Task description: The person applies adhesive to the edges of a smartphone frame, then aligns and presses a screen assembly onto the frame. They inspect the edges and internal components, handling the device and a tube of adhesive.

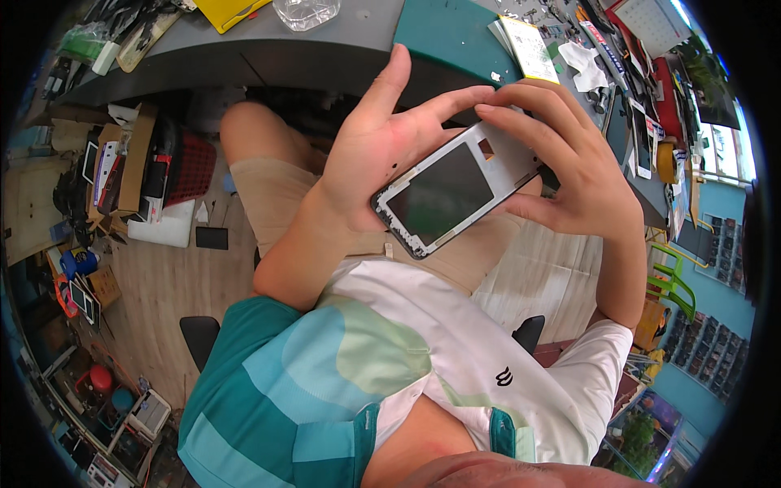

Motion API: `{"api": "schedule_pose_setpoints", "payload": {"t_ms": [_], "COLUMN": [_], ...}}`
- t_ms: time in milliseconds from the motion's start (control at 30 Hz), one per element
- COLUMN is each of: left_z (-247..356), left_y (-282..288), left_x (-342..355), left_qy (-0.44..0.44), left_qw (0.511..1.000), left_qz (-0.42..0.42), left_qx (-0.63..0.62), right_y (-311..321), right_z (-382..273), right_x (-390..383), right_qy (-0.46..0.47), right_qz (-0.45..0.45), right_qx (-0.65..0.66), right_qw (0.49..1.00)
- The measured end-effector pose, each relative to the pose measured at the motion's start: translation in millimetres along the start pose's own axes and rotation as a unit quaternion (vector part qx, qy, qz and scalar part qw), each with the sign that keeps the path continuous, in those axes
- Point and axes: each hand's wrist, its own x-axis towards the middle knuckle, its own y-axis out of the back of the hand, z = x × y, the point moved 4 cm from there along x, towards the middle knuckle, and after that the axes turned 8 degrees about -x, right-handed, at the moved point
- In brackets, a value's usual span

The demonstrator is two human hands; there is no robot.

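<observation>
A silver-and-black phone mid-frame (442, 199) with a dark rectangular panel and a small square opening lies tilted between my hands, over my lap. My left hand (382, 146) supports it from behind and along its upper-left side, thumb stretched up and away from it, other fingers reaching toward the top end and partly hidden. My right hand (569, 171) grips the upper-right end, with fingertips curled over the top and thumb along the lower long edge. Just beyond my fingers is a teal mat (443, 41) on the grey desk (350, 28).
Paper booklets (527, 47), tools and phone parts crowd the desk's right; a yellow item (218, 11) and clear container (305, 10) are at the back left. Cardboard boxes and a red basket (187, 167) stand left on the wooden floor (154, 276). A green chair (671, 276) is at right.
</observation>
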Motion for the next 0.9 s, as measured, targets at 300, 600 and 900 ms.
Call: {"api": "schedule_pose_setpoints", "payload": {"t_ms": [300,600,900], "left_z": [13,14,27], "left_y": [-10,-14,-15], "left_x": [-11,-15,-18], "left_qy": [-0.064,-0.098,-0.169], "left_qw": [0.995,0.992,0.980], "left_qz": [0.064,0.071,0.093], "left_qx": [0.031,0.039,0.056], "right_y": [5,0,1], "right_z": [6,11,22], "right_x": [-9,-20,-27], "right_qy": [-0.035,-0.079,-0.135], "right_qz": [0.052,0.072,0.117], "right_qx": [-0.009,0.002,-0.013], "right_qw": [0.998,0.994,0.984]}}
